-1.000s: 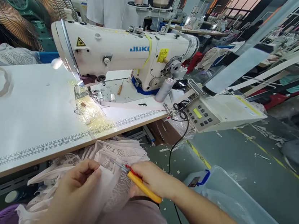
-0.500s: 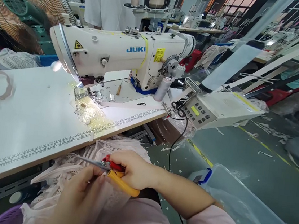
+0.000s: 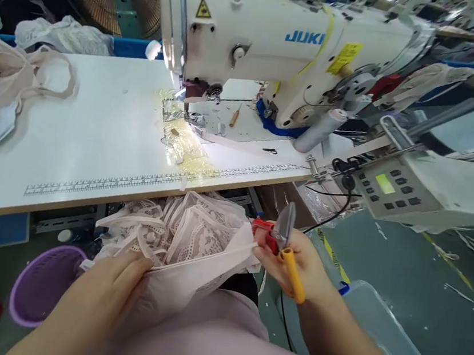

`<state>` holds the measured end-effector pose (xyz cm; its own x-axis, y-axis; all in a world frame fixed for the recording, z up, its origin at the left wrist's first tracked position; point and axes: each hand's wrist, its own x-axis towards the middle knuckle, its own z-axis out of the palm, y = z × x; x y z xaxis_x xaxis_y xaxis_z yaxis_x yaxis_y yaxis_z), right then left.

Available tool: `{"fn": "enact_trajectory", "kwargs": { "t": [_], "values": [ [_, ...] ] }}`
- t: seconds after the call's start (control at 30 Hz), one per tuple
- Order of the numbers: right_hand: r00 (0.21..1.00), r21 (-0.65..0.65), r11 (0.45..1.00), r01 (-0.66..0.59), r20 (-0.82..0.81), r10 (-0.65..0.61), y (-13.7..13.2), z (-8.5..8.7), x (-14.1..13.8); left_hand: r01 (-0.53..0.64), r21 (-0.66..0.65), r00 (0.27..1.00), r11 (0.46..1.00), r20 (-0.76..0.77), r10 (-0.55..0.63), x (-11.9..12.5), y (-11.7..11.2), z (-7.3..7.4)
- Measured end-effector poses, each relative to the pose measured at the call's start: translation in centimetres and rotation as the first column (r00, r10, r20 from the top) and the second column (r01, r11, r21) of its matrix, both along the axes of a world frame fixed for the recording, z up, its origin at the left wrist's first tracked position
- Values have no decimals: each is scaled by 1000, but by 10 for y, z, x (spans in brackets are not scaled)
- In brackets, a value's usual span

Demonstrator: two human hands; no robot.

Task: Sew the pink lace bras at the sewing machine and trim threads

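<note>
- Half a second ago your hands were close together, with the snips (image 3: 285, 229) pointing left; now your hands are apart and the blades point up.
- Your left hand (image 3: 106, 288) fingers clamp the pink lace fabric (image 3: 193, 253), stretched over your lap below the desk (image 3: 96, 126).
- Your right hand (image 3: 310, 270) fingers grip the snips and pinch the fabric's edge.
- The sewing machine (image 3: 259, 30) reads "JUKI".
- The contents of the purple basket (image 3: 40, 286) are unclear.

Sheer pink lace cloth (image 3: 194, 241), metal-bladed plastic-handled snips (image 3: 283, 241), matt white tabletop (image 3: 96, 126).
</note>
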<state>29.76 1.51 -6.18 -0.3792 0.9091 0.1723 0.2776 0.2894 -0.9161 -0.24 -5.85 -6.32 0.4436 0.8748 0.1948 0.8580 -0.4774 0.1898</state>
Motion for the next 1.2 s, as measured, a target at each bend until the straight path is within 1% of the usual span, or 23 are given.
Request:
{"fn": "enact_trajectory", "kwargs": {
  "t": [0.07,0.17,0.23,0.33,0.47,0.57,0.63,0.7,0.77,0.8,0.83,0.87,0.9,0.93,0.97,1.0,1.03,1.1,1.13,1.2],
  "values": [
    [1000,-63,998,27,-4,-27,-4,-6,3,50,6,998,999,-39,-50,0,-4,3],
    [998,-125,990,65,17,-63,-7,-12,6,127,69,989,990,-80,-121,2,-7,4],
    [997,-151,985,80,22,-78,-9,-14,8,161,98,985,982,-71,-154,3,-7,5],
    [994,-173,979,107,19,-106,-11,-13,9,176,50,984,983,-8,-176,5,-6,10],
    [990,-158,977,141,-6,-144,-14,-12,9,156,-62,982,986,120,-148,6,-2,18],
    [988,-165,974,154,5,-155,-14,-19,12,165,-129,976,978,166,-143,8,2,21],
    [980,-166,966,200,44,-195,-11,-25,15,180,-152,970,972,190,-150,9,4,21],
    [961,-131,953,273,73,-265,-7,-27,16,188,-162,965,969,212,-152,12,7,19],
    [950,-51,950,309,62,-306,-3,-23,12,181,-168,964,969,226,-141,15,9,17],
    [957,-3,958,288,47,-287,-1,-19,8,169,-165,965,972,227,-129,17,10,16],
    [973,39,973,227,30,-228,1,-13,2,154,-157,967,976,226,-116,19,11,15],
    [991,74,989,129,12,-131,3,-8,-6,134,-143,969,981,225,-99,21,12,14],
    [1000,92,996,-1,4,1,5,-3,-15,111,-125,970,986,228,-80,23,13,12],
    [988,94,984,-152,5,153,7,2,-25,93,-107,969,990,239,-65,24,14,12],
    [956,78,953,-294,21,293,9,5,-35,87,-113,967,990,248,-57,25,15,11],
    [911,42,910,-412,47,410,10,7,-44,91,-140,965,986,256,-53,26,16,11],
    [866,-7,869,-496,67,495,12,7,-52,104,-175,962,979,267,-55,27,16,12],
    [810,-117,811,-573,69,582,15,6,-63,136,-223,957,965,283,-69,29,18,13],
    [802,-159,797,-582,50,596,16,5,-67,140,-226,956,964,286,-72,30,19,14],
    [807,-207,789,-578,2,591,17,3,-70,150,-191,955,970,281,-92,30,21,17]
  ]
}}
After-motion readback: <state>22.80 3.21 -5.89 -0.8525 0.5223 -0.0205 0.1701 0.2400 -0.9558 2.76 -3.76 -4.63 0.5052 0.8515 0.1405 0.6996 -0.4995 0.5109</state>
